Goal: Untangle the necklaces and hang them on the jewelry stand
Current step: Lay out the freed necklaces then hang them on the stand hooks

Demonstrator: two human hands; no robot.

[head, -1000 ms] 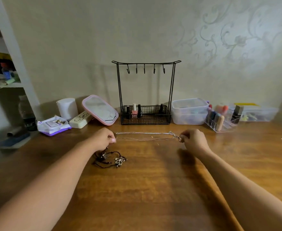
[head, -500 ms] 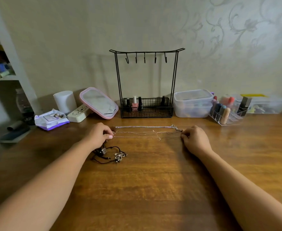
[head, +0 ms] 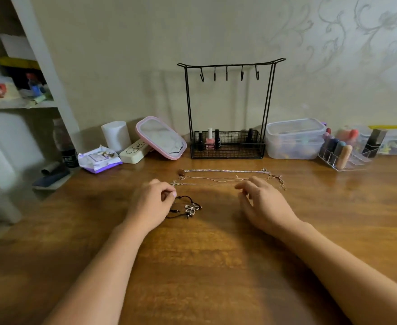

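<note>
Necklaces (head: 225, 177) lie stretched out in thin, near-parallel lines across the wooden tabletop (head: 207, 266), just beyond both hands and in front of the black wire jewelry stand (head: 228, 109), whose five hooks hang bare. The left hand (head: 149, 208) hovers low with its fingers curled inward, thumb and fingertips close together; whether that grip actually pinches anything I cannot tell, though a fine chain ending in a small cross sits just beyond its knuckles. Just to the right of that hand, close against its fingers, lies a black cord necklace with a flower pendant (head: 188, 208), bunched in loose loops. The right hand (head: 263, 205) is relaxed and open, fingers loosely spread and pointing toward the chains, its grip holding nothing; its fingertips sit just short of the nearest chain. Beyond the right hand, the clasp ends of the chains gather in a small cluster. Nail polish bottles (head: 210, 139) stand in the stand's wire basket. Farther off past the left hand are a pink-rimmed mirror (head: 161, 138) and a white cylinder (head: 116, 136); past the right hand, a clear lidded container (head: 294, 138) and an acrylic organizer (head: 344, 152).
</note>
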